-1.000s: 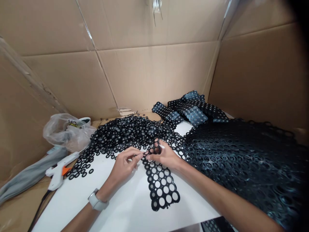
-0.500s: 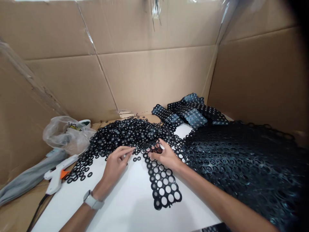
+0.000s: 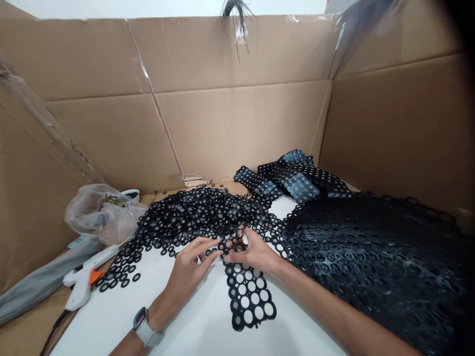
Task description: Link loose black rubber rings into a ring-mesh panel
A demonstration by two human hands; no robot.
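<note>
A strip of joined black rings (image 3: 249, 296) lies on the white tabletop (image 3: 185, 326), its far end raised between the hands. My right hand (image 3: 256, 251) pinches that raised end from the right. From the left, my left hand (image 3: 195, 259), with a watch on the wrist, has its thumb and fingertips together at the strip's edge; what they hold is too small to make out. Just beyond the hands is a heap of loose black rings (image 3: 196, 210).
On the right spreads a large black ring mesh (image 3: 371, 252), with folded ring strips (image 3: 293, 173) behind it. At left are a white glue gun (image 3: 83, 284), a clear plastic bag (image 3: 102, 212) and grey cloth (image 3: 48, 272). Cardboard walls (image 3: 237, 118) stand around.
My left hand has moved right to the strip's edge. The raised end of the strip is now tilted up more in my right hand. The camera view has shifted slightly.
</note>
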